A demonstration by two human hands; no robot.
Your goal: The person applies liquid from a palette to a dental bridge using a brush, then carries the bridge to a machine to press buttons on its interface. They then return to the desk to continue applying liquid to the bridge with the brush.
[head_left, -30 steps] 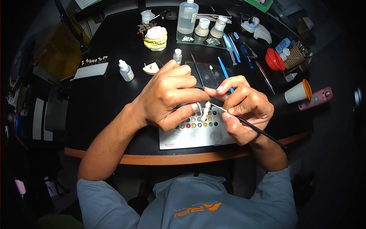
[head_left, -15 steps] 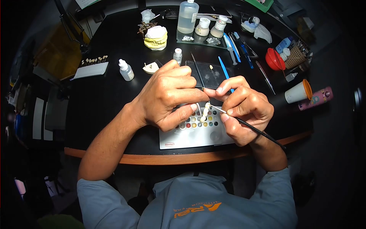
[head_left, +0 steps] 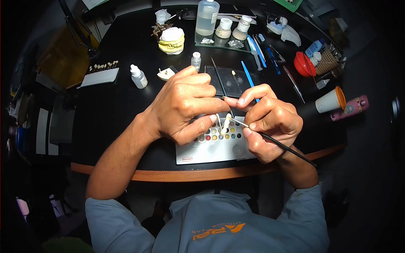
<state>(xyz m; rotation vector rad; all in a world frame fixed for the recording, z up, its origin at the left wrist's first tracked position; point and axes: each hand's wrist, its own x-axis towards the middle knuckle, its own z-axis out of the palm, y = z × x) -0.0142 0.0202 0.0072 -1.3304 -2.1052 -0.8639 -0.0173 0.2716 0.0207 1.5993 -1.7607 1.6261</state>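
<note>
Between my hands is a row of joined cream-coloured artificial teeth, a dental bridge (head_left: 225, 125). My left hand (head_left: 183, 103) is closed, its thumb and forefinger pinching a thin, curved, pale metal holder (head_left: 219, 121) that reaches down to the bridge's lower end. In the fingers of my right hand (head_left: 272, 120) is a fine brush (head_left: 280, 144) with a dark handle; its tip is right at the bridge's upper side. Below them lies a white palette (head_left: 206, 152) with rows of small coloured wells, partly hidden by both hands.
Behind my hands stand a dropper bottle (head_left: 139, 76), a small glass vial (head_left: 195, 60) and a dark slab (head_left: 232, 80). Farther back are a large clear bottle (head_left: 207, 19) and two powder jars. A red bowl (head_left: 304, 64) and white cup (head_left: 327, 102) stand at right.
The bridge has shifted slightly to the left and turned a little. The brush tip has moved slightly down along its side. Both hands have stayed nearly in place.
</note>
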